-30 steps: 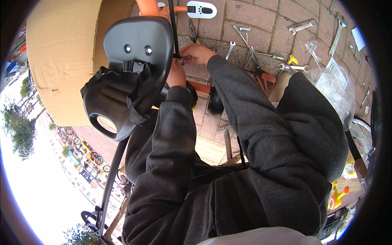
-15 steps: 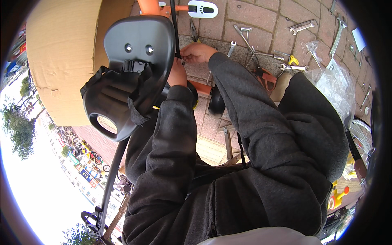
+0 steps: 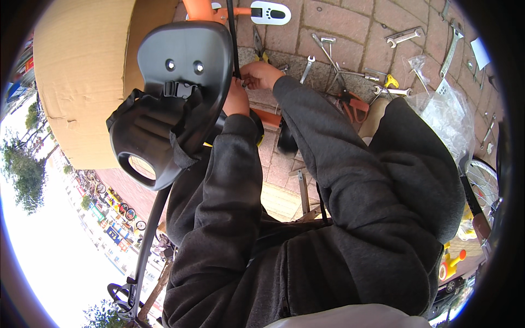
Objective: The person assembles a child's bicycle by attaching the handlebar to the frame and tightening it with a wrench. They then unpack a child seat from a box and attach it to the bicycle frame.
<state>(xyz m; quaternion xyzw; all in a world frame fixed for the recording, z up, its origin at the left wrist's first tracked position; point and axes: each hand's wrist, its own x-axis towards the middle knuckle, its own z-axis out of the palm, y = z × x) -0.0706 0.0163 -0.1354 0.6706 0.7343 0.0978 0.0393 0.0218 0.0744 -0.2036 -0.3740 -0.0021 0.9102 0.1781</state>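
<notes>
A black plastic child's seat (image 3: 213, 54) with a dark strap and buckle (image 3: 181, 89) stands on an orange tricycle frame (image 3: 198, 9). Just right of its backrest, a thin black rod (image 3: 232, 38) runs down to my hands. My left hand (image 3: 237, 99) is closed at the rod's lower end, partly behind the seat's edge. Pressed close to it, my right hand (image 3: 262, 75) has its fingers pinched together. Whatever lies between the fingertips is too small and hidden to name. A white pedal with a black footprint (image 3: 270, 13) sits beyond the hands.
Pliers (image 3: 258, 46), an open-ended spanner (image 3: 308, 69), an adjustable spanner (image 3: 453, 49) and several other tools lie on the brick paving. A clear plastic bag (image 3: 445, 117) rests by my right knee. The large cardboard box (image 3: 82, 82) stands at left.
My right hand and forearm have shifted slightly left, closer to my left hand. More of the pliers and the spanner beside them now shows. The seat stays nearly still.
</notes>
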